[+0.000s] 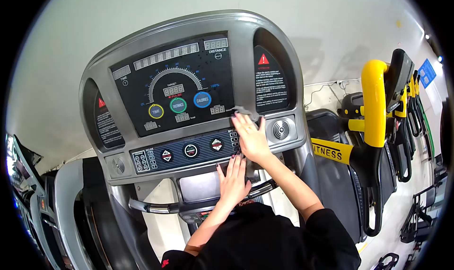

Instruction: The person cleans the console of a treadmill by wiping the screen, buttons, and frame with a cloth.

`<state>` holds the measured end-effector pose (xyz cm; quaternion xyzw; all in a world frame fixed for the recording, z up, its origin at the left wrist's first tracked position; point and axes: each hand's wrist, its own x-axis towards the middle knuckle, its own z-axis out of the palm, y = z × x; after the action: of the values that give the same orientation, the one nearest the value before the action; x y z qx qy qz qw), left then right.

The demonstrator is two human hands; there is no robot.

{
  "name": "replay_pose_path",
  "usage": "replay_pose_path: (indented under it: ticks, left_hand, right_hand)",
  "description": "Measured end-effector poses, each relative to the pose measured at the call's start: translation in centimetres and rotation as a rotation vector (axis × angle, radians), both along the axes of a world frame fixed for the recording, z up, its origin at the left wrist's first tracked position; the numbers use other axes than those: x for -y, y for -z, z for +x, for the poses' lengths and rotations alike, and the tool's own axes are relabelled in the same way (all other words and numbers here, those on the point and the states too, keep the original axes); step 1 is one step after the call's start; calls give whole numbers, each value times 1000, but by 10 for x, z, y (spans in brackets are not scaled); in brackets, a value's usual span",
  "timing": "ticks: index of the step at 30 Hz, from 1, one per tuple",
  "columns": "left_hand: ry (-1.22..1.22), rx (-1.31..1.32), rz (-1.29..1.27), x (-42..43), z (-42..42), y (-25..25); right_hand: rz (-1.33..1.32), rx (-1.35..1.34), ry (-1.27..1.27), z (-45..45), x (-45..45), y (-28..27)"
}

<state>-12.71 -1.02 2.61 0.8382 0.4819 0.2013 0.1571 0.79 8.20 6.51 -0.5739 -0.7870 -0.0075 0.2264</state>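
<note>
Clearly, both hands are on the treadmill console (243, 48). The right hand (251, 138) lies flat over a grey cloth (248, 112), its fingers straight and near one another, the thumb held apart. The cloth sits at the lower right corner of the black display (221, 76), its crumpled edge showing past the fingertips, and reaches towards the round speaker (281, 129). How much of it lies under the palm is hidden.

The left hand (233, 181) is just below, at the console's lower edge. Its fingers are extended and slightly parted, with the thumb out to the side; it is open, and no item shows in it. The fingertips are close to the right wrist, near the right end of the button strip (201, 147).

The display carries round TIME, DISTANCE and CALORIES marks under a curved scale. Right of it is a warning label (270, 83) with a red triangle. Below the console are a pale grey panel (199, 187) and a handlebar (163, 208), partly behind the left hand. Well to the right stands a machine with a thick yellow frame (374, 104).
</note>
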Motion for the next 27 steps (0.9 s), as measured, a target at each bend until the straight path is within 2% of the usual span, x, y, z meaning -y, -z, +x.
replay_pose_path:
  ticks: [3,5,9,11,14,15,19,22,25,27]
  left_hand:
    - [-15,2,27,0,0,3]
    - [2,-14,45,0,-1,4]
    - [-42,-20,69,2,2,2]
    - [-51,-15,73,3,3,1]
    - [-74,-5,66,3,5,0]
    - [-79,-1,54,3,5,0]
    - [-48,-12,8,2,2,1]
    - [-40,-24,22,2,0,4]
    - [-32,-36,40,1,1,4]
    - [-25,-49,36,1,1,4]
  right_hand:
    - [66,-96,201,15,1,-5]
    - [37,-74,182,17,2,2]
    - [76,-6,-233,16,9,20]
    - [52,39,-113,12,6,4]
    - [219,-92,165,5,-8,3]
    - [217,-94,160,-2,-7,7]
    - [84,-41,-203,-15,16,16]
    - [-15,-102,-72,3,15,7]
    - [52,-283,260,18,17,6]
    - [126,-327,334,18,24,24]
